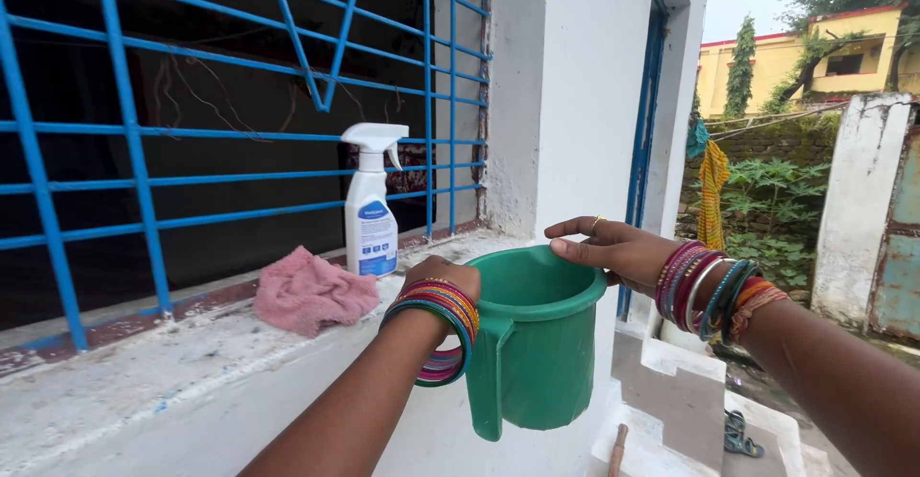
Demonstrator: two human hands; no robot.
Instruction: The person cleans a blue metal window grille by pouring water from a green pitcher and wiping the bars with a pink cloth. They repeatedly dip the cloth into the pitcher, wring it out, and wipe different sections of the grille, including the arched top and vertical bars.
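Observation:
A green plastic mug [537, 352] with a side handle is held in the air beside a white window ledge [172, 372]. My left hand [443, 276] grips its near rim, fingers curled over the edge. My right hand [609, 247] rests flat on the far rim, fingers stretched toward the left. Both wrists carry stacks of coloured bangles. The inside of the mug is mostly hidden from view. A white spray bottle [371, 204] stands upright on the ledge just left of my left hand, and a crumpled pink cloth [311, 293] lies beside it.
A blue metal window grille [134, 142] rises behind the ledge. A white pillar [585, 94] and a blue door frame [644, 123] stand to the right. Concrete steps [690, 410] drop below, with a sandal [740, 434] on them. A yard, wall and hanging cloths lie beyond.

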